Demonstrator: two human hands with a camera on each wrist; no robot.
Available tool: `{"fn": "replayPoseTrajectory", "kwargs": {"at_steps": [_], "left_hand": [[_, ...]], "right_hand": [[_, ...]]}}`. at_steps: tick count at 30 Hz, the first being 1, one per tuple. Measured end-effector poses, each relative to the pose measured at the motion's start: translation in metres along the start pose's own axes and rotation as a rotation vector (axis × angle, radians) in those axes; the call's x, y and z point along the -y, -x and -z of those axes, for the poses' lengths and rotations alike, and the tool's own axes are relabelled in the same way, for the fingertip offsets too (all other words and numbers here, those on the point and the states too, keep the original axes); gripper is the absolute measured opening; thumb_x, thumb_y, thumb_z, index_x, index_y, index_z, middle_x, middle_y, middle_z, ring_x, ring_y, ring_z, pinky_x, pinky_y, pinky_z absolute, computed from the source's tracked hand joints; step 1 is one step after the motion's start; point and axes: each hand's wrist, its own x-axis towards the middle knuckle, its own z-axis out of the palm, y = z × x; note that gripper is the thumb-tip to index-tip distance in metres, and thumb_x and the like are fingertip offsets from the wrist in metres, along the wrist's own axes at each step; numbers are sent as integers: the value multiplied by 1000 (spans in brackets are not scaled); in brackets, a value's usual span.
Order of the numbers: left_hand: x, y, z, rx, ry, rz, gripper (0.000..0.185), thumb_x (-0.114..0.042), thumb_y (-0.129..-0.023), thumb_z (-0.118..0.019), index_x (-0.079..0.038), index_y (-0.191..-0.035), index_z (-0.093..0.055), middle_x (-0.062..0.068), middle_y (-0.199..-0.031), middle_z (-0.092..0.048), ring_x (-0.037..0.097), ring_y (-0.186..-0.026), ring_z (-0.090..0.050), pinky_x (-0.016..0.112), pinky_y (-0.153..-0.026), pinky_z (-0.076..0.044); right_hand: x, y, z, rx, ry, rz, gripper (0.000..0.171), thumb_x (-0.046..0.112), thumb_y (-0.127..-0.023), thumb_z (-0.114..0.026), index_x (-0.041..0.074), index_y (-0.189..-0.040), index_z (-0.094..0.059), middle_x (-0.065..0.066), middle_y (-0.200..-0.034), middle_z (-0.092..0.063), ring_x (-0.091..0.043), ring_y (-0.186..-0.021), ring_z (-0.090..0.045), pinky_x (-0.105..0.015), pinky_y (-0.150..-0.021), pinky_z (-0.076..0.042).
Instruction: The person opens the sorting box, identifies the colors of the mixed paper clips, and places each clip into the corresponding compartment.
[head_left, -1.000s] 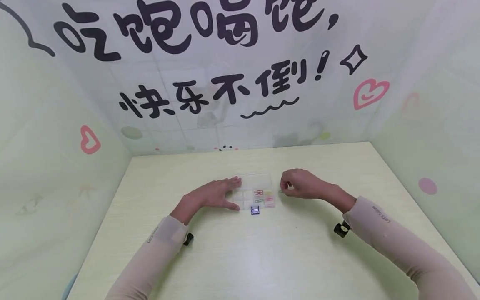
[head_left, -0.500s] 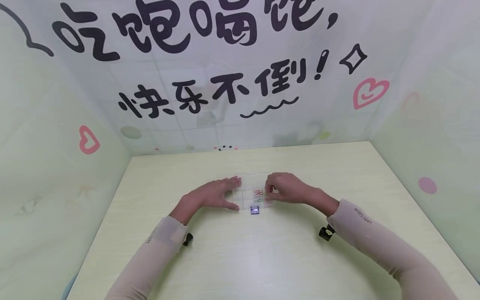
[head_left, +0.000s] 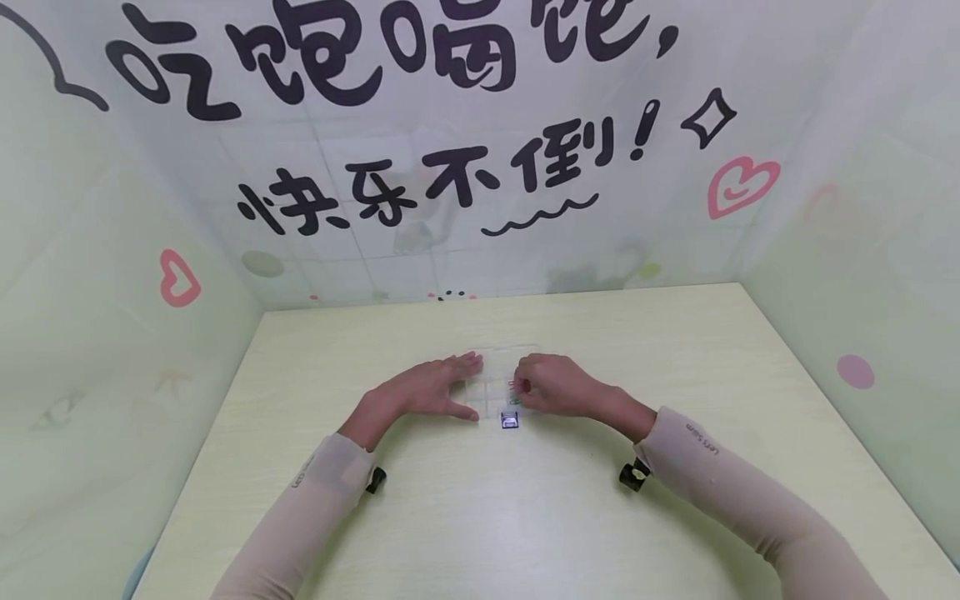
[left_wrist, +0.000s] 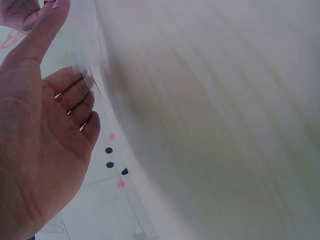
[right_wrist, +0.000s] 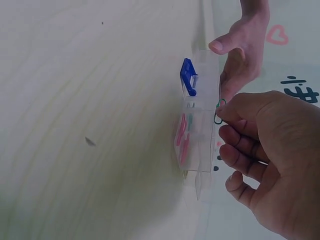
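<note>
A clear plastic compartment box (head_left: 476, 403) lies on the table with its lid (head_left: 504, 355) folded back. A blue latch (right_wrist: 188, 76) sits at its front. My left hand (head_left: 429, 388) spans the box's left end with extended fingers, thumb near the front edge and fingertips over the far part. Above the compartments, my right hand (head_left: 558, 386) pinches a green paper clip (right_wrist: 218, 112) between thumb and forefinger. Through the box wall, pink paper clips (right_wrist: 183, 142) show in a front right compartment. The right hand hides the right-hand compartments in the head view.
The pale wooden table (head_left: 480, 517) carries the box near its middle. A printed cloth (head_left: 450, 250) with black characters and pink hearts hangs behind and at both sides. A small dark camera (head_left: 634, 476) is worn under the right wrist, another (head_left: 377, 479) under the left.
My right hand has moved left from beside the box's right edge to over its compartments, pinching the paper clip. My left hand has stayed in place.
</note>
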Motion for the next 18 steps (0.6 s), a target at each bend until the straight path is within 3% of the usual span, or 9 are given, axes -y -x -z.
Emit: {"fn": "replayPoseTrajectory", "kwargs": {"at_steps": [7, 12, 15, 18], "left_hand": [[-1, 0, 2, 1, -2, 6, 101, -64, -89, -77, -14, -166, -37, 4, -175, -26, 26, -161, -26, 49, -129, -28], [-4, 2, 3, -3, 0, 13, 102, -64, -89, -77, -13, -166, -35, 7, -175, -25, 29, -161, -25, 50, -129, -28], [-4, 5, 4, -28, -10, 27, 102, -66, -91, -73, -12, -167, -31, 7, -176, -23, 31, -161, -25, 51, -129, -27], [-2, 8, 6, -95, -48, 61, 101, -68, -95, -66, -10, -168, -26, 10, -175, -24, 35, -160, -27, 53, -128, -29]], "right_hand": [[-2, 2, -3, -33, 8, 5, 4, 15, -94, -78, 12, -96, -79, 3, -92, -71, -9, -81, -61, -24, -72, -56], [-7, 13, 4, -94, 29, 7, 14, 15, -94, -77, 8, -106, -80, -3, -104, -74, -17, -96, -67, -33, -82, -60], [-14, 19, 9, -150, 70, -22, 19, 16, -95, -78, 5, -111, -78, -8, -111, -74, -24, -104, -67, -41, -87, -60], [-24, 24, 12, -205, 125, -76, 29, 20, -97, -78, 1, -119, -75, -14, -121, -72, -30, -114, -66, -47, -94, -58]]}}
